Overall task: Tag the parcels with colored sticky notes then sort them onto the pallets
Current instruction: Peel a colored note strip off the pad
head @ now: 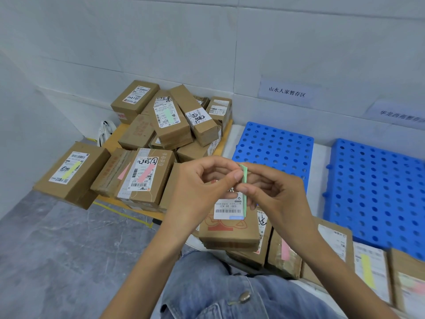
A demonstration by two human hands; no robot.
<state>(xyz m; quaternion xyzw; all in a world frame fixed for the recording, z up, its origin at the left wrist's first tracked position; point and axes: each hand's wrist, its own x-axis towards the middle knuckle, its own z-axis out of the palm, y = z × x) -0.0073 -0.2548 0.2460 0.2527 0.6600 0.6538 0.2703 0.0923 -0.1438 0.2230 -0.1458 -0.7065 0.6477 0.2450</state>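
Observation:
Both my hands meet in mid-frame over a small cardboard parcel (228,229) that bears a white barcode label. My left hand (202,180) and my right hand (273,192) pinch a narrow stack of green sticky notes (244,180) between thumbs and fingertips, held upright on edge. A heap of brown parcels (170,120) lies on a yellow pallet (226,132) behind; some carry green, pink or yellow notes.
Two blue perforated pallets (273,146) (377,192) lie at the right against the white wall, with paper signs above them. A row of tagged parcels (333,252) runs along the lower right. My denim-clad knee (225,293) is at the bottom. Grey floor lies at left.

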